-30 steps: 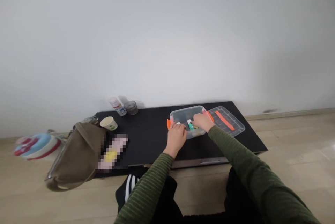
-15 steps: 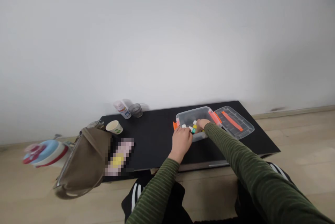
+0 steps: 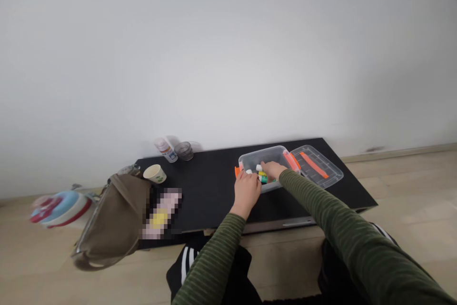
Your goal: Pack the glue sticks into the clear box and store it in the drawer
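Note:
A clear plastic box (image 3: pixel 266 154) with orange side latches stands uncovered on the black table. My left hand (image 3: pixel 247 191) is closed over its near left corner, fingers bent over the rim. Inside the box, my right hand (image 3: pixel 273 171) is closed on a small yellow bottle (image 3: pixel 262 173) with a white cap. A green bottle (image 3: pixel 263 179) lies just below that one. Another white cap (image 3: pixel 249 172) shows by my left fingertips; its body is hidden. Right of the box, the clear lid (image 3: pixel 333 171) with an orange handle lies flat.
On the left of the black table (image 3: pixel 210 186) are a paper cup (image 3: pixel 154 174), a spray can (image 3: pixel 166 150), a glass bowl (image 3: pixel 184 151), a brown bag (image 3: pixel 117 219) and a blurred-out pink item (image 3: pixel 171 200). A blue-topped container (image 3: pixel 66 207) stands beyond the bag. A white wall rises behind.
My right hand has shifted slightly left inside the box, and the yellow bottle has moved left with it. My left hand stays at the box corner. The view has moved slightly.

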Motion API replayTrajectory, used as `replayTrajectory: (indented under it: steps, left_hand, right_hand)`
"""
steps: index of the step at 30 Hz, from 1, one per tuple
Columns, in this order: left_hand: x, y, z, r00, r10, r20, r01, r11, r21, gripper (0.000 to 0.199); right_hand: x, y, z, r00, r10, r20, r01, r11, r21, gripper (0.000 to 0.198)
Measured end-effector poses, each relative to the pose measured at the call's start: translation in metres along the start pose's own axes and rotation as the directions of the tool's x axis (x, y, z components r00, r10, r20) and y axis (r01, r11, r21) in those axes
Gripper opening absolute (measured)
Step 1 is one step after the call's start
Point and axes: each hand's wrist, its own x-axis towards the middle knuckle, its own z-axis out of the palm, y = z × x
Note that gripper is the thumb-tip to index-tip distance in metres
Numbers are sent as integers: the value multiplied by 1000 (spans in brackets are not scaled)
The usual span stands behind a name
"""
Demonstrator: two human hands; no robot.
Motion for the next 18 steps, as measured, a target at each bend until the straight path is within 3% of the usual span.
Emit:
replayTrajectory:
  steps: [6,14,18]
  left_hand:
    - [-1,2,0,1000,13,11,-13,1000,2,19]
    - [0,3,-1,1000,-1,27,2,1000,-13,20]
    - [2,2,7,1000,-22,-8,22,1000,21,21]
  right_hand:
    - [-7,-7,-1,1000,-20,19,22,992,-123,98]
    - [-13,-8,-5,997,-69,40,75,983,-168,80]
    - [-25,-8,-25,982,-180,-59,164,965,-205,76]
